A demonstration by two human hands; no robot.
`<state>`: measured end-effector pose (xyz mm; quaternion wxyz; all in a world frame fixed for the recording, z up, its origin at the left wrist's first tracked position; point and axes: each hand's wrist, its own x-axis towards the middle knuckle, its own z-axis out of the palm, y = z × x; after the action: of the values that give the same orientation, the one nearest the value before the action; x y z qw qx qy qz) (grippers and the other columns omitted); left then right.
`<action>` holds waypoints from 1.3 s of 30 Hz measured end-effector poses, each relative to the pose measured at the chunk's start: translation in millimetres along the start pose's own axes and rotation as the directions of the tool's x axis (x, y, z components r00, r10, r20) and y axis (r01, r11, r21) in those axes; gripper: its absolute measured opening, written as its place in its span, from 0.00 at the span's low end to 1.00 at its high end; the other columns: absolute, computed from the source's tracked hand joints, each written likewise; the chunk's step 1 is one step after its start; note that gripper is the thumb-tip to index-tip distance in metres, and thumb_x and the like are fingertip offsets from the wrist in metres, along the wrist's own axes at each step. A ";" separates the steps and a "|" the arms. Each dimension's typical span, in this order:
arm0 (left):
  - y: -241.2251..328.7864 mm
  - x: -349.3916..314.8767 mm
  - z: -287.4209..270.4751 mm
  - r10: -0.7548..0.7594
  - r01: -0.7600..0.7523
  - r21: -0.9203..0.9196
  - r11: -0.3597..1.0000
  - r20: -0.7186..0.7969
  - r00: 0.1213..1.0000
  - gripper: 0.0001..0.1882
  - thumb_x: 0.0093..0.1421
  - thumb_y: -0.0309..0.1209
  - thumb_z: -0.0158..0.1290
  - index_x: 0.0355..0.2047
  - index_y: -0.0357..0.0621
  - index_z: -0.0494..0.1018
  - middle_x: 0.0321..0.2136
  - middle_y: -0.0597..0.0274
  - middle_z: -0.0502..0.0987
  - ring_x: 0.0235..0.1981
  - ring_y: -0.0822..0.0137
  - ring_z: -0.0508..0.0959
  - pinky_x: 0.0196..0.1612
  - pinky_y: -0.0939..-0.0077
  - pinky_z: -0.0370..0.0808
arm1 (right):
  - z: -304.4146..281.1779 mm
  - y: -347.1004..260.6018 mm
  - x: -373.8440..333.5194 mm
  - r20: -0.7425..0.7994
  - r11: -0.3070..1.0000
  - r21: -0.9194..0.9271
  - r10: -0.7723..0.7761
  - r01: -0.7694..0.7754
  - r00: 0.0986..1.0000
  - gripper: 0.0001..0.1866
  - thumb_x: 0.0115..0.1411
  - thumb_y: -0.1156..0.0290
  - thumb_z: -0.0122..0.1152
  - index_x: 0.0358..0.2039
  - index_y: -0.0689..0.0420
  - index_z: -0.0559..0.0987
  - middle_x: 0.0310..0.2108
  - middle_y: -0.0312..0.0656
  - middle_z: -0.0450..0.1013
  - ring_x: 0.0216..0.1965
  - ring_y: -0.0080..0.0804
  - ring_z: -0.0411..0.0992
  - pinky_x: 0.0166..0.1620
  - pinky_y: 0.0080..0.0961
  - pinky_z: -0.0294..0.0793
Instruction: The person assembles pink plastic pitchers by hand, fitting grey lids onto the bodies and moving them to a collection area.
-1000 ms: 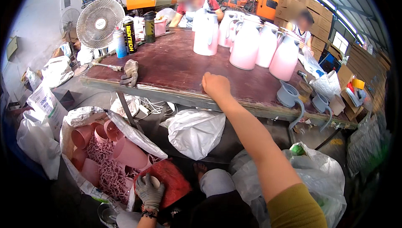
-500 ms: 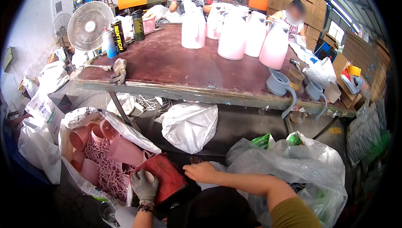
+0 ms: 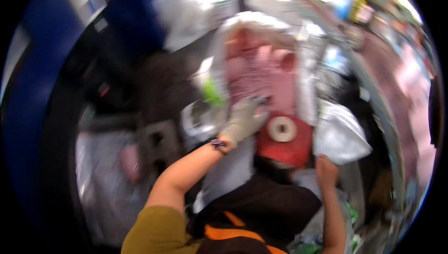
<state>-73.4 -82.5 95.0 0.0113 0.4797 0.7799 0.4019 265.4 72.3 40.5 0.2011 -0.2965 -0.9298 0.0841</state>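
Note:
Motion blurs the whole view. My left hand (image 3: 245, 119), in a pale knit glove, reaches over the near edge of a white sack (image 3: 305, 83). Its thumb and fingers look apart, with no object plain between them. Pink shavings (image 3: 252, 74) and pink cylindrical plastic pieces (image 3: 283, 88) fill the sack. Just right of the glove is a red block (image 3: 298, 149) carrying a pale ring (image 3: 276, 135) with a dark centre. My bare right hand (image 3: 326, 170) is closed beside the block's right near corner; whatever it grips, if anything, is hidden.
A white bag (image 3: 343, 135) lies right of the red block. The dark red table (image 3: 380, 76) runs along the right, its edge close to that bag. Blue bins or panels (image 3: 128, 18) stand at upper left. Clear plastic sheeting (image 3: 100, 179) with a pink piece lies lower left.
The view has swung left, bringing the sack to the middle. My left hand has left the pale ring on the red block for the sack's edge. My right hand stays near the block.

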 end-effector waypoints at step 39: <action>72.6 -103.3 -186.8 0.674 -0.759 0.114 0.641 0.389 0.628 0.11 0.45 0.32 0.60 0.32 0.51 0.76 0.41 0.60 0.74 0.36 0.60 0.76 0.42 0.62 0.72 | 15.5 -210.0 45.5 0.340 0.213 0.906 0.147 -0.365 0.929 0.21 0.64 0.66 0.54 0.54 0.65 0.69 0.45 0.44 0.74 0.46 0.33 0.72 0.52 0.32 0.70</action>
<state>-39.3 -260.1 229.6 -0.0936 0.8060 0.5553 0.1824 116.4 -71.7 99.1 0.2371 -0.2540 -0.6376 0.6876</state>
